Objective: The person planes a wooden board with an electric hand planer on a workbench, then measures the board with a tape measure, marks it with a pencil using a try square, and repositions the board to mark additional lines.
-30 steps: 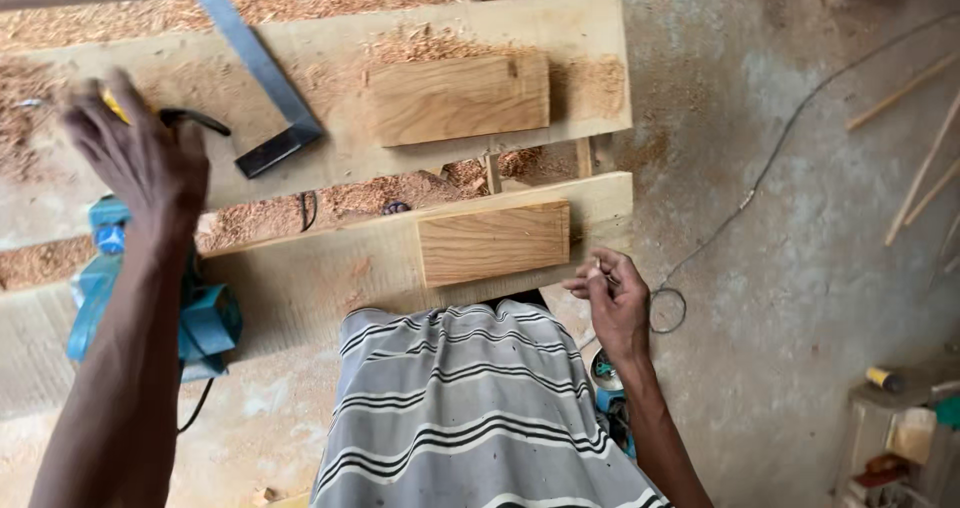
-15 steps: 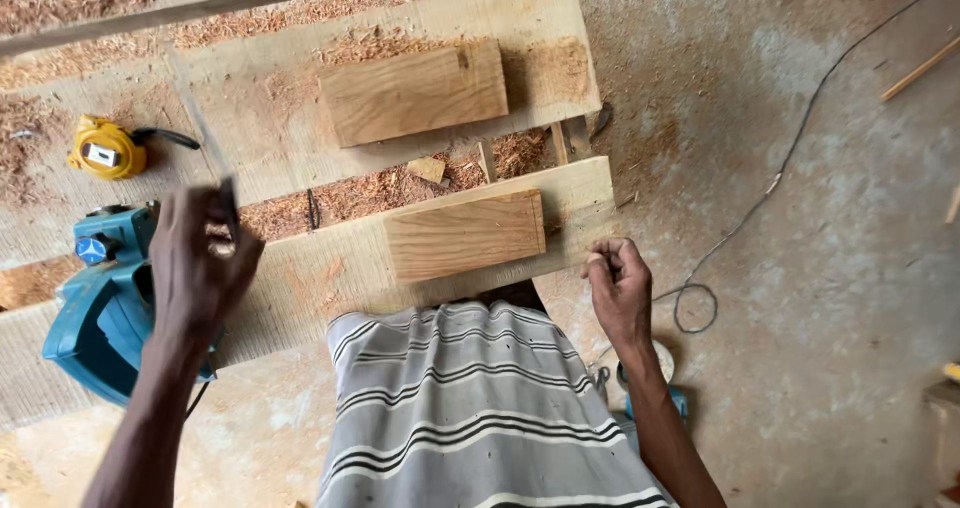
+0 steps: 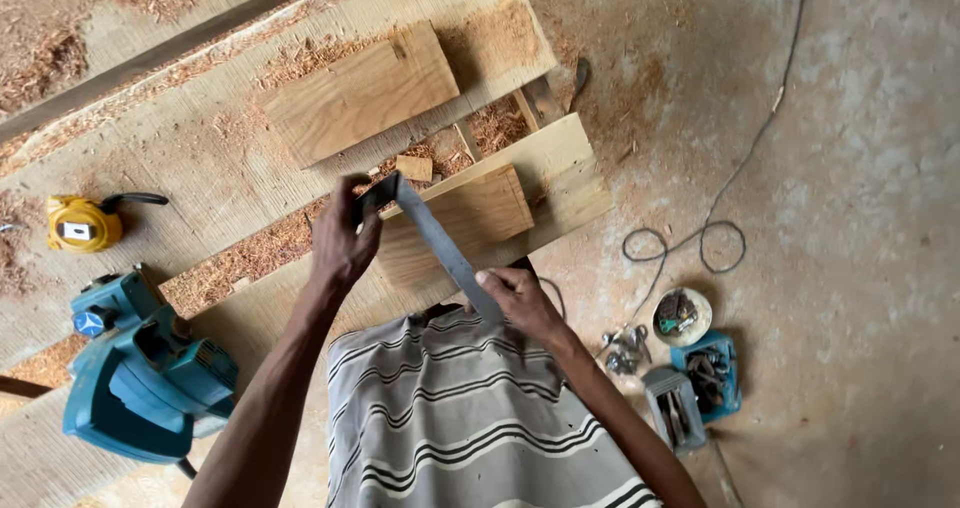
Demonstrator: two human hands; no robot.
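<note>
My left hand (image 3: 342, 240) grips the dark stock end of a metal try square (image 3: 432, 240). Its long steel blade runs diagonally down to my right hand (image 3: 518, 298), whose fingers pinch the blade's near end. The square lies across a small wooden block (image 3: 480, 213) on the near plank of the workbench (image 3: 560, 163). A second, larger wooden block (image 3: 362, 93) rests on the far plank, apart from both hands.
A blue electric planer (image 3: 140, 373) sits at the bench's left, a yellow tape measure (image 3: 85, 223) beyond it. Sawdust fills the gap between planks. On the concrete floor at right lie a cable loop (image 3: 685, 243), a small bowl (image 3: 682, 316) and blue boxes (image 3: 705, 373) of bits.
My left hand came from the bench's left side with the try square and set it across the near block. My right hand rose from the plank's edge and took the blade's end.
</note>
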